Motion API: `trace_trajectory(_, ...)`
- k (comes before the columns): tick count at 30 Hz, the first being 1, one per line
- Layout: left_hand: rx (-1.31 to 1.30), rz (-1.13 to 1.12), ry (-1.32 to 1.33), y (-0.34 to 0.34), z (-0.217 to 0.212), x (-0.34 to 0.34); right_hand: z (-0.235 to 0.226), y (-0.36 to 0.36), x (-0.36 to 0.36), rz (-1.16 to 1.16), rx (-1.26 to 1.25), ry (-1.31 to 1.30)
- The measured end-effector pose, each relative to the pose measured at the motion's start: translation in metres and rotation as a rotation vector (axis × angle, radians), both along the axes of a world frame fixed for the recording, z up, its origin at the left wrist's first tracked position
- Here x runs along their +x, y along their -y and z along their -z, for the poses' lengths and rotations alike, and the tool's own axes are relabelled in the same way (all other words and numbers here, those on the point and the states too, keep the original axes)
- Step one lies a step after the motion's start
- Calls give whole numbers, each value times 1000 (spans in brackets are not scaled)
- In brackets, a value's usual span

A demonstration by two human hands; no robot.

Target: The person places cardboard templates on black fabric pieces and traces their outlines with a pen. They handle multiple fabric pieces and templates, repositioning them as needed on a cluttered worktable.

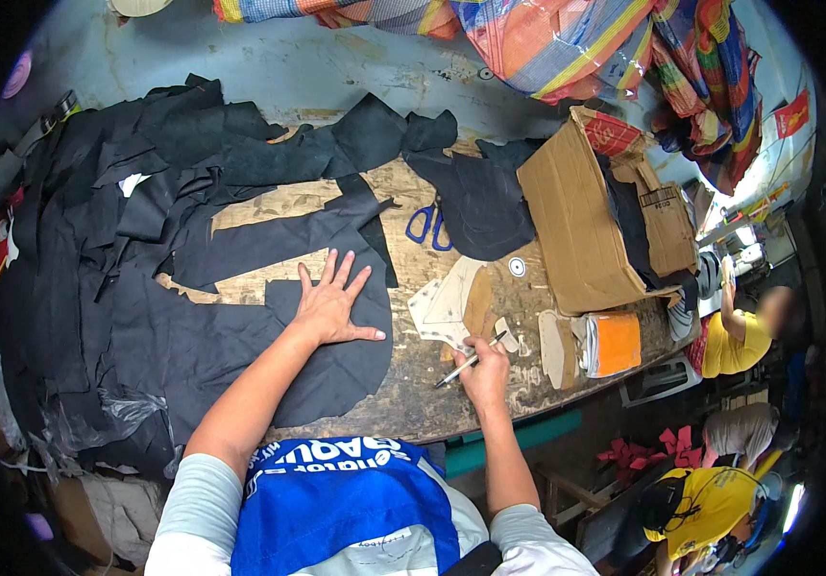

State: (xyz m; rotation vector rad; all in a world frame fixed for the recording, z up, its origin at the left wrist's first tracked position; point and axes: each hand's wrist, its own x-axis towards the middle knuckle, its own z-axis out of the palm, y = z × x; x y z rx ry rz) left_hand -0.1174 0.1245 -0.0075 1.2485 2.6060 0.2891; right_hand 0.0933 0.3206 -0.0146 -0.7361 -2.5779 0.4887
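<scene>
An open cardboard box point(567, 216) is your landmark. Just left of it lie blue-handled scissors point(429, 216); on its near side, an orange bundle point(617, 344). Dark scraps point(96, 221) crowd the far left. Left of the box, your left hand point(331, 312) spreads flat on black material point(327, 379); your right hand point(485, 370) grips a pen point(451, 375) beside pale pattern pieces point(444, 305). Beneath the box is a worn wooden table point(394, 250); behind, a pale blue wall point(336, 58); rightward, people in yellow point(725, 346).

Blue garment point(288, 514); white lettering point(375, 451); 2 pale grey sleeves point(204, 492); 2 bare hands point(325, 315)
</scene>
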Motion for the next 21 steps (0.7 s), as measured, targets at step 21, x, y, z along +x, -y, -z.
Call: trace_trajectory(21,473,78,90,117,18,109,-31,-4,-95,206,47,287)
